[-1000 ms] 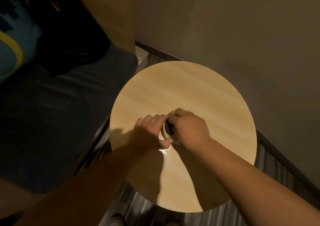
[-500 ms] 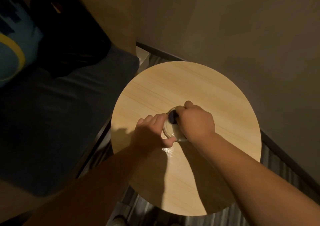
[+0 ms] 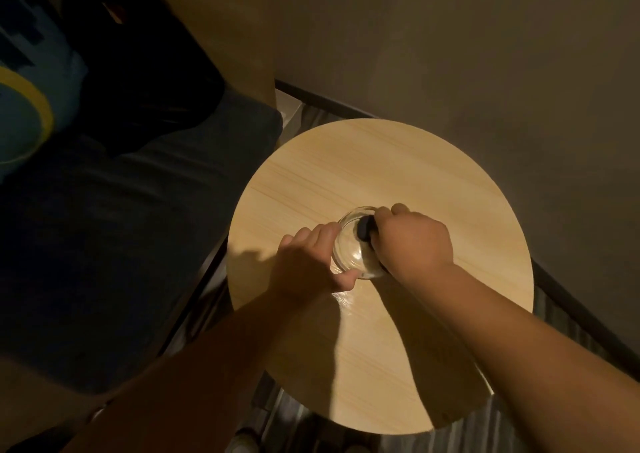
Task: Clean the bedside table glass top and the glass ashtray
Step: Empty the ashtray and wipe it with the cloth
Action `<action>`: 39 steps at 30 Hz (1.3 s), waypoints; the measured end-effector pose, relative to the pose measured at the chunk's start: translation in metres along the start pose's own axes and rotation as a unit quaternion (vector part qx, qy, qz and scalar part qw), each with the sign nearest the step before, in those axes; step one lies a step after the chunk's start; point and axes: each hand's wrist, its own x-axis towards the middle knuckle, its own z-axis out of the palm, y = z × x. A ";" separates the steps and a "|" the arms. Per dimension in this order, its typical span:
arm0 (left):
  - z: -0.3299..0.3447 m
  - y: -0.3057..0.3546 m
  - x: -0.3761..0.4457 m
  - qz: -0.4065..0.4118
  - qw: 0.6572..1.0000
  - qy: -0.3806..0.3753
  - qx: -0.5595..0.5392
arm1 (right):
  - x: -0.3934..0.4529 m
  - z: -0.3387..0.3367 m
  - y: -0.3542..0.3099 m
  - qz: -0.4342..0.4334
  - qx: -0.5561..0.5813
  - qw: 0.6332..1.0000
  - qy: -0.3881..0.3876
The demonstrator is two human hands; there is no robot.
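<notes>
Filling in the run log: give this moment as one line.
stage: ashtray wipe | left hand: steadies glass ashtray | right hand: presses dark cloth inside it | round table: otherwise bare

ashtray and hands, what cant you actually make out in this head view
- Dark item in the right hand: mostly hidden in the fist; cloth or sponge unclear.
- Glass ashtray: near and right rims covered by both hands; cleanliness unreadable in dim light.
- Left hand: fingertips hidden behind the ashtray.
- Table: legs hidden under the top.
</notes>
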 end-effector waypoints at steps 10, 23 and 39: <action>0.001 0.000 0.001 0.008 1.000 -0.006 -0.009 | 0.005 -0.016 -0.012 -0.086 0.003 0.996 -0.038; 0.001 -0.007 0.002 0.071 0.997 -0.022 -0.003 | 0.001 -0.006 0.006 -0.161 0.127 0.964 -0.167; -0.003 -0.002 0.004 0.057 0.997 -0.053 -0.003 | -0.001 -0.001 -0.001 -0.097 0.098 0.988 -0.066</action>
